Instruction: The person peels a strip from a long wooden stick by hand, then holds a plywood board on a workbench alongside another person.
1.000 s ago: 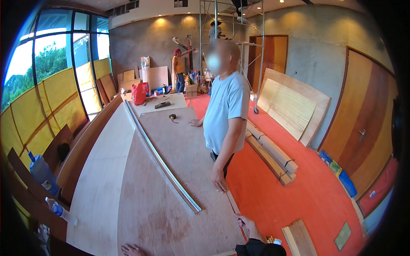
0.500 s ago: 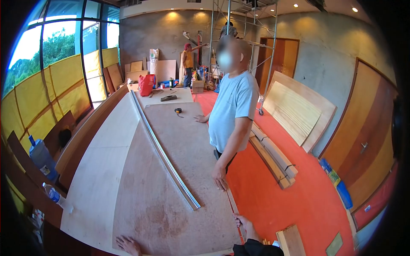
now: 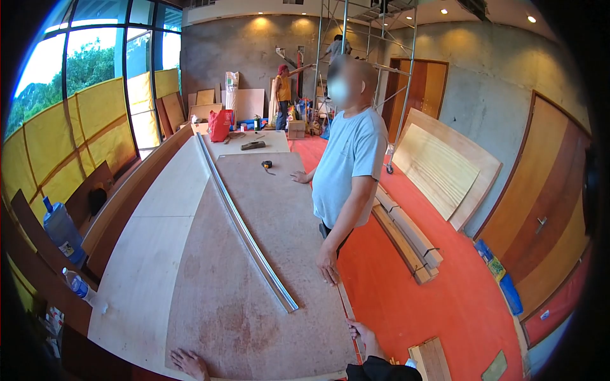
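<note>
My left hand [image 3: 189, 364] lies on the near left part of the brown plywood sheet [image 3: 222, 330], fingers spread and holding nothing. At the sheet's right edge is my right hand [image 3: 361, 333], its fingers closed; what they hold, if anything, is too small to make out. A long shiny metal strip [image 3: 244, 235] lies lengthwise on the sheet. Across from me a person in a light blue shirt [image 3: 348, 165] rests both hands on the sheet, one near its right edge. A tape measure [image 3: 267, 165] and a dark hand plane [image 3: 253, 145] lie farther back.
Bundled wood strips [image 3: 403, 235] lie on the red floor at right. Boards [image 3: 441, 165] lean on the right wall, beside scaffolding [image 3: 413, 70]. Water bottles [image 3: 62, 232] stand at left. A red bag [image 3: 220, 126] sits at the far end. Other people are at the back.
The view has turned so that the scene sits farther right at the back. My left hand shows more fully, its fingers spread on the sheet. My right hand stays at the edge.
</note>
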Tool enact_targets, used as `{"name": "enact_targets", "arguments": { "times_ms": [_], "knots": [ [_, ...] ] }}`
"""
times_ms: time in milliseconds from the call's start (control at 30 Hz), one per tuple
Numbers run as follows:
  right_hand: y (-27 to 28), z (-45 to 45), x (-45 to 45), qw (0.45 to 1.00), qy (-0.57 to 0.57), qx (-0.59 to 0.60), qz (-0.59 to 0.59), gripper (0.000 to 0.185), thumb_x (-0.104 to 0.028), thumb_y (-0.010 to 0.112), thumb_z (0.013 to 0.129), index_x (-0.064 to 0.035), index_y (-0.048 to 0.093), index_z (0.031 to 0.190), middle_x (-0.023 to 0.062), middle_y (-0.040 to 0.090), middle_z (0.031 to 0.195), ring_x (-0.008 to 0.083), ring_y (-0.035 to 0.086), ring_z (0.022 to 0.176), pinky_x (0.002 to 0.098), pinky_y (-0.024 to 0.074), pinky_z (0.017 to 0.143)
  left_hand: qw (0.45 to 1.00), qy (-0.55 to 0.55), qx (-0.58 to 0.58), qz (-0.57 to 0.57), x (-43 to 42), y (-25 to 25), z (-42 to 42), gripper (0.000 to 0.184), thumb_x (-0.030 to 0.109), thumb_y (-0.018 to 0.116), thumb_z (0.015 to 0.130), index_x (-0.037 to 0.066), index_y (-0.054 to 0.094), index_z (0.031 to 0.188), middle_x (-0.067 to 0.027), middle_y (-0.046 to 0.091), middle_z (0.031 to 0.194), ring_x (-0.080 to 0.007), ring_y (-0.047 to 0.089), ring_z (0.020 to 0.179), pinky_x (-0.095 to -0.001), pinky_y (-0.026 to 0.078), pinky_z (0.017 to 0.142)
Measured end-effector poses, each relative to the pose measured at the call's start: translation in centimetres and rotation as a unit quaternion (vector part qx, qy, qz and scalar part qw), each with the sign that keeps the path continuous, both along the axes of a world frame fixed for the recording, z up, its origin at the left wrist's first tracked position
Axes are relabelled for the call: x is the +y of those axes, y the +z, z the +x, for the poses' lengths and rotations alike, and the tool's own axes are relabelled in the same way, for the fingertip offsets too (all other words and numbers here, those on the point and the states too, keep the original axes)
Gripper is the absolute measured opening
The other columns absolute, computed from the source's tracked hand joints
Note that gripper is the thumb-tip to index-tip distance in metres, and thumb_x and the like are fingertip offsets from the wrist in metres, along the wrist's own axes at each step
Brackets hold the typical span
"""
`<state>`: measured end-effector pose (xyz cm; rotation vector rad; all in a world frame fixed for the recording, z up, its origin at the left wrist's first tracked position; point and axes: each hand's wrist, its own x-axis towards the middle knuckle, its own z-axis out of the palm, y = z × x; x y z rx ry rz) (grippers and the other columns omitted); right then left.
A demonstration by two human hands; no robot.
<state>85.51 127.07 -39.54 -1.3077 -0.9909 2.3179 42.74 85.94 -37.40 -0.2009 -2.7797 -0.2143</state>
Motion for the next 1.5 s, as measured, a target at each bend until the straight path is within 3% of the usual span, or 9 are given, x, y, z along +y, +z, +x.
{"name": "enact_targets", "arguments": {
  "times_ms": [233,333,533,633,1000,1267,1500],
  "knots": [
    [-0.2,0.1,0.1,1.000,0.008,-0.009,0.014,0.034,-0.042,0.063,0.090,-0.0193,0.043,0.075,-0.0099,0.033,0.055,0.0049,0.031,0.046,0.0232,0.0292,0.045,1.000,-0.001,-0.013,-0.007,-0.2,-0.4,-0.4,0.050,0.037,0.044,0.093,0.003,0.054,0.128,-0.0261,0.046,0.137,-0.0423,0.042,0.127,-0.0553,0.035,0.102],
    [-0.8,0.2,0.4,1.000,0.010,-0.010,0.018,0.036,-0.044,0.064,0.089,-0.0186,0.043,0.074,-0.0095,0.034,0.054,0.0054,0.032,0.045,0.0236,0.0302,0.045,0.991,0.055,-0.094,0.079,0.6,-0.2,-0.2,0.049,0.028,0.049,0.093,-0.001,0.048,0.134,-0.0200,0.032,0.149,-0.0350,0.027,0.139,-0.0444,0.021,0.114],
    [-1.5,0.3,0.6,1.000,0.016,-0.004,0.016,0.036,-0.044,0.065,0.088,-0.0181,0.044,0.074,-0.0091,0.035,0.054,0.0051,0.032,0.044,0.0236,0.0303,0.044,0.988,0.063,-0.120,0.079,1.1,2.3,0.8,0.049,0.029,0.048,0.094,0.000,0.048,0.134,-0.0193,0.033,0.149,-0.0339,0.028,0.139,-0.0444,0.021,0.114],
    [-1.3,0.3,0.4,1.000,0.009,-0.006,0.019,0.035,-0.042,0.063,0.090,-0.0178,0.043,0.076,-0.0093,0.032,0.056,0.0050,0.030,0.046,0.0233,0.0286,0.044,1.000,-0.005,-0.024,-0.001,0.1,0.7,0.1,0.050,0.037,0.044,0.093,0.003,0.054,0.128,-0.0261,0.046,0.137,-0.0423,0.041,0.128,-0.0550,0.035,0.103],
    [-1.5,0.2,0.6,1.000,-0.008,0.004,-0.001,0.030,-0.038,0.066,0.089,-0.0180,0.046,0.079,-0.0098,0.033,0.057,0.0041,0.031,0.046,0.0219,0.0288,0.044,0.999,-0.001,-0.037,0.011,-0.3,-1.0,-0.8,0.051,0.039,0.042,0.094,0.003,0.053,0.130,-0.0249,0.044,0.139,-0.0421,0.039,0.130,-0.0540,0.032,0.106],
    [-2.3,0.4,0.6,1.000,-0.002,0.007,0.001,0.023,-0.034,0.064,0.091,-0.0194,0.048,0.084,-0.0105,0.033,0.058,0.0039,0.031,0.047,0.0217,0.0289,0.044,0.998,-0.014,-0.057,0.008,-0.1,1.1,0.2,0.051,0.040,0.042,0.094,0.004,0.054,0.129,-0.0233,0.046,0.139,-0.0413,0.039,0.130,-0.0537,0.031,0.106],
    [-2.0,0.3,0.6,1.000,-0.004,0.003,-0.003,0.023,-0.034,0.063,0.092,-0.0190,0.048,0.084,-0.0104,0.032,0.058,0.0044,0.032,0.048,0.0225,0.0290,0.045,1.000,-0.014,-0.016,0.018,-0.7,-2.0,-1.1,0.051,0.040,0.042,0.094,0.004,0.055,0.128,-0.0241,0.046,0.138,-0.0423,0.041,0.128,-0.0543,0.032,0.105]
  ]
}}
